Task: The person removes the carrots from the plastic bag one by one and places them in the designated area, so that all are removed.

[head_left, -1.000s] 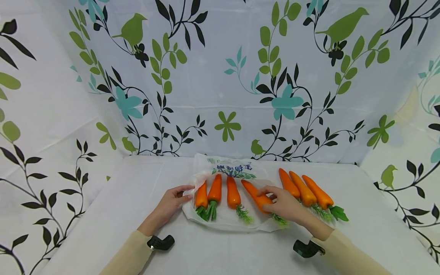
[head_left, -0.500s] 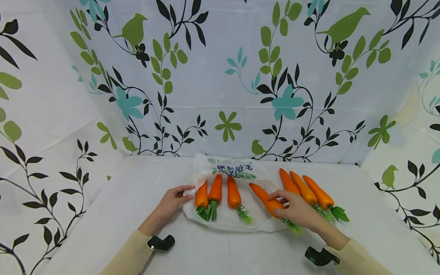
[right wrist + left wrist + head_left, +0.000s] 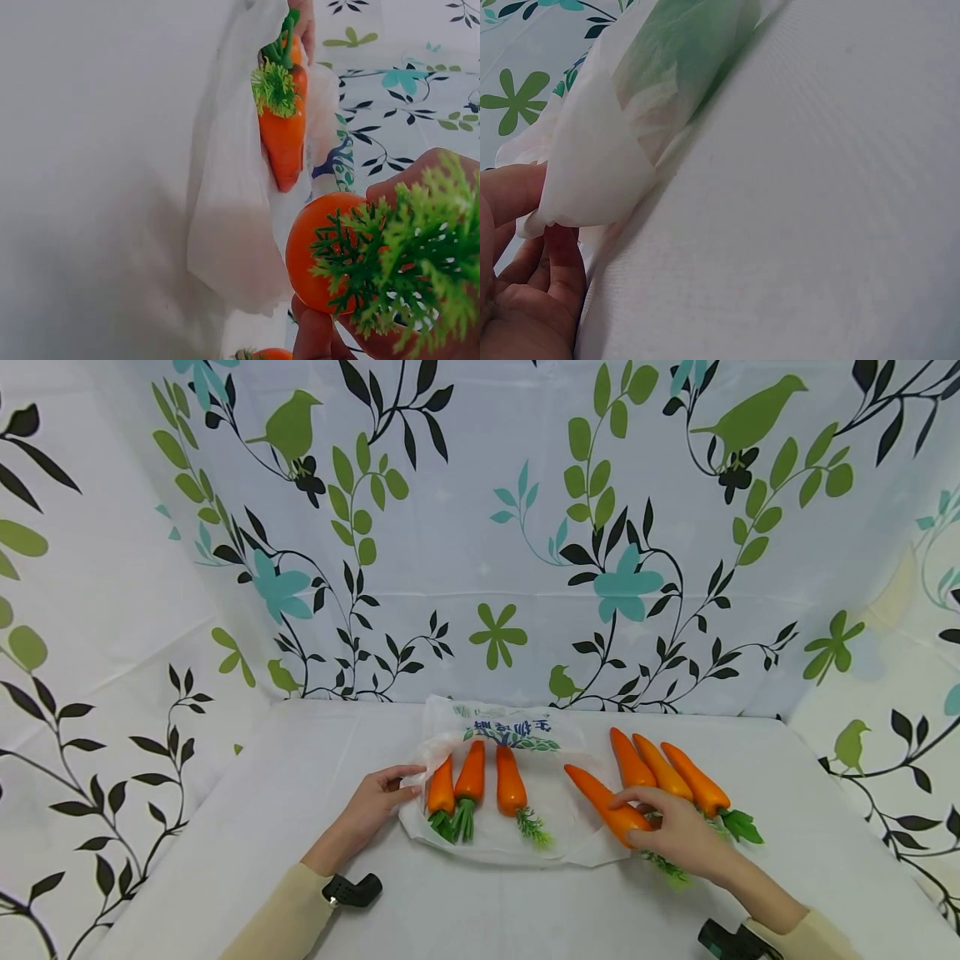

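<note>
My right hand grips an orange toy carrot by its thick end, over the right edge of a white plastic bag. Feathery green leaves hide part of that grip in the right wrist view. At the bag's left edge, my left hand pinches the thin plastic between thumb and fingers; the left wrist view shows the pinched fold of the bag. Three more carrots lie in or on the bag, tips pointing away from me.
Three carrots lie side by side on the white tabletop, just right of the bag. A hanging cloth with leaves and birds stands behind the table. Dark devices are strapped to both wrists.
My right hand has moved the held carrot to the right, from over the bag toward the three carrots on the table. The left hand and the bag have stayed in place.
</note>
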The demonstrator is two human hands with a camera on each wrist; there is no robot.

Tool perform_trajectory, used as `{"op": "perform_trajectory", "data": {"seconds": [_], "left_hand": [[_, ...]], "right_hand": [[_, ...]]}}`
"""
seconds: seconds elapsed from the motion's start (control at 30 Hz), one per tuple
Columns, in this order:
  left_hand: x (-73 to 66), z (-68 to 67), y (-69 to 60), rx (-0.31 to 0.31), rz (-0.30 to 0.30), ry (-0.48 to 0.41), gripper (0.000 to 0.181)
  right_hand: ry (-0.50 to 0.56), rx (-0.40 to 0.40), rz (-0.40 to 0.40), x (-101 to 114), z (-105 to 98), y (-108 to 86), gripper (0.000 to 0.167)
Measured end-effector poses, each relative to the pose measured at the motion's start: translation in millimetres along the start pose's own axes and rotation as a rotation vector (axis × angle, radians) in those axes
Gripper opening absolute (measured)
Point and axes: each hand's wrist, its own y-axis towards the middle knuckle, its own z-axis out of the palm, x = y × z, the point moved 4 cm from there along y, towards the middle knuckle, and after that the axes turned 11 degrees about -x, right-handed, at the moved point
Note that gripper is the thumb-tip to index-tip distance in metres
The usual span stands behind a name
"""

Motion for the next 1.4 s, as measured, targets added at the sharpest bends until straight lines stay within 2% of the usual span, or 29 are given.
{"op": "perform_trajectory", "data": {"seconds": [0.27,0.5,0.7,1.13,1.4], "left_hand": [[-0.6,0.2,0.5,-0.004,0.005,0.018,0.036],[0.0,-1.0,-0.6,-0.01,0.0,0.011,0.036],[-0.4,-1.1,-0.5,-0.007,0.005,0.002,0.036],[3.4,0.0,1.0,-0.008,0.002,0.012,0.036],[1.8,0.5,-0.2,0.001,0.009,0.004,0.036]], "right_hand": [[0.013,-0.002,-0.019,-2,-21,-6.2,0.035],[-0.03,-0.029,-0.032,-7,-38,-8.9,0.035],[-0.084,-0.038,-0.01,-11,-50,-11.1,0.034],[-0.125,-0.079,0.034,-25,-84,-16.1,0.035],[-0.159,-0.077,0.075,-42,-101,-15.9,0.038]]}}
